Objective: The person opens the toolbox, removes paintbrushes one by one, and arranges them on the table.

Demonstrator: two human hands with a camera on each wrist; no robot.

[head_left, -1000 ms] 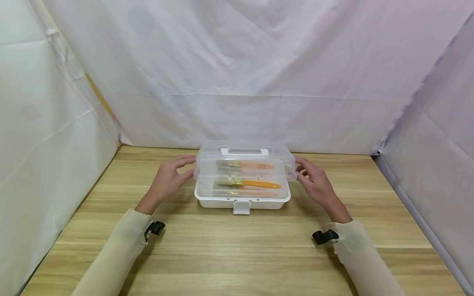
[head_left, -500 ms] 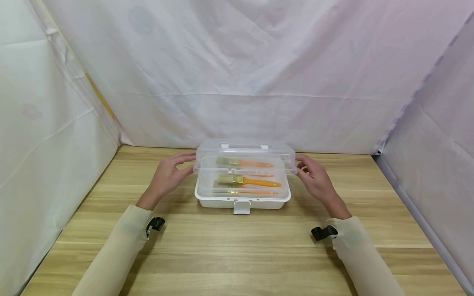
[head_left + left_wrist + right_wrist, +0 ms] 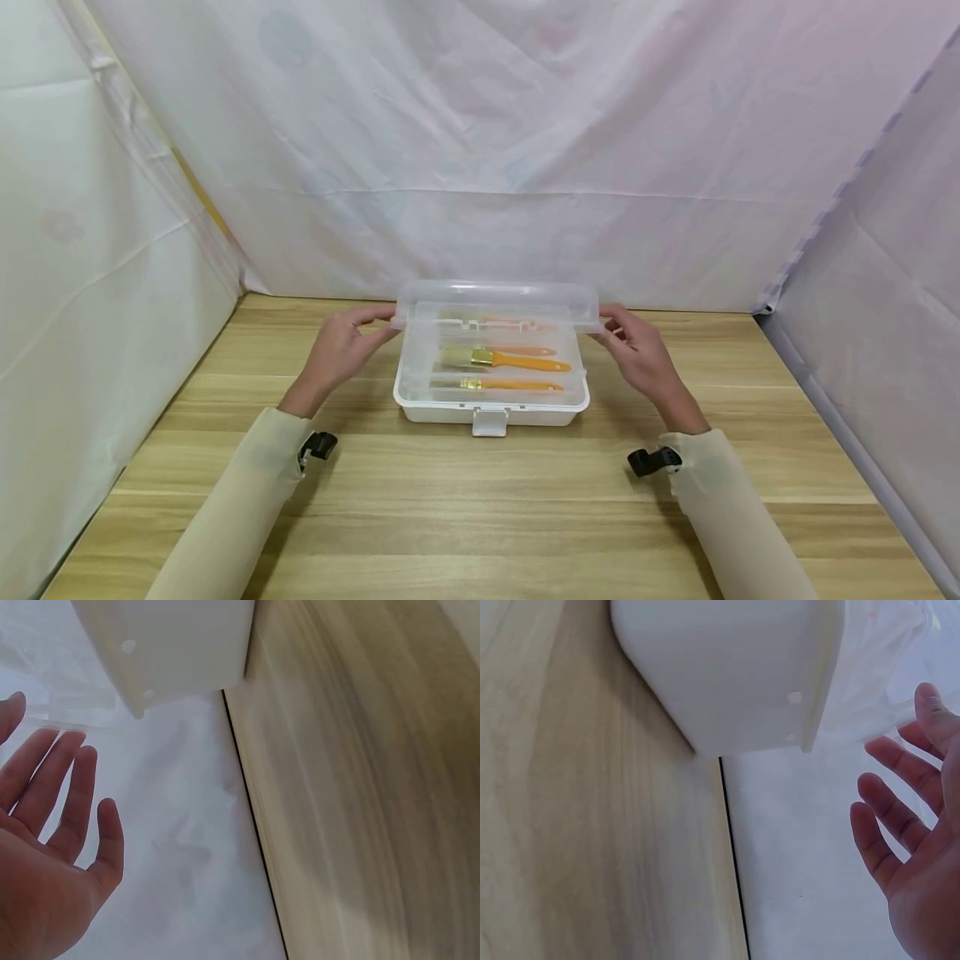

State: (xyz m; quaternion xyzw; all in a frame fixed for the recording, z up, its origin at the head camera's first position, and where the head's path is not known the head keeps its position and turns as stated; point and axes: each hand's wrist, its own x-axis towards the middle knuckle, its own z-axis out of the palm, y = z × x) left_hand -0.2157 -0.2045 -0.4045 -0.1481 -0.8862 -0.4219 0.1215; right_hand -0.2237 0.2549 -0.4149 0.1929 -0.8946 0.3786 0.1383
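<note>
A white box stands on the table in the head view, its clear lid raised and tilted back at the hinge side. My left hand pinches the lid's left end between thumb and fingers. At the opposite end, my right hand grips the lid the same way. Orange-handled paintbrushes, an upper brush and a lower brush, lie in the box's upper part; others show faintly through the lid. Both wrist views show the box's side wall with the other fingers spread beside the lid.
A front latch hangs down on the box. The wooden table reaches around it on all sides. White cloth hangs closely behind the box, with more cloth at left and right.
The lid has swung further up and back, with both hands moving along with it. More of the paintbrushes is uncovered. The box has stayed in place.
</note>
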